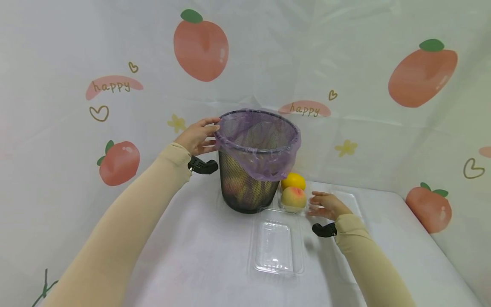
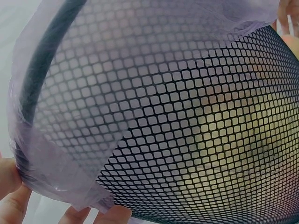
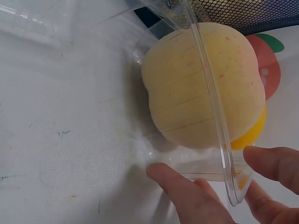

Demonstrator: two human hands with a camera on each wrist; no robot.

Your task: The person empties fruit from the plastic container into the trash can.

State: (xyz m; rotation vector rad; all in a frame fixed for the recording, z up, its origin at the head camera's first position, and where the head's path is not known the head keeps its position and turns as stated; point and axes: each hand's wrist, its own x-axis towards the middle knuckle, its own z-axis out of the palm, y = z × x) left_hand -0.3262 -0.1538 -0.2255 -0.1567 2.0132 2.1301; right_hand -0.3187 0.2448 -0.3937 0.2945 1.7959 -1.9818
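Note:
A black mesh bin point(image 1: 249, 192) lined with a purple bag point(image 1: 264, 160) stands mid-table. My left hand point(image 1: 197, 137) grips its rim on the left side. In the left wrist view the mesh point(image 2: 196, 140) and bag edge point(image 2: 70, 168) fill the frame, with my fingertips point(image 2: 14, 205) at the bottom left. Right of the bin, a clear plastic container point(image 1: 345, 199) holds a peach point(image 1: 293, 197) and a yellow fruit point(image 1: 293, 181). My right hand point(image 1: 326, 205) pinches the container's near rim point(image 3: 208, 74) between thumb and fingers point(image 3: 275, 163), close to the peach point(image 3: 201, 88).
The container's clear open lid point(image 1: 274, 247) lies flat in front of the bin. A white cloth point(image 1: 192, 256) covers the table, and a peach-printed backdrop point(image 1: 345, 64) closes it in behind and at both sides.

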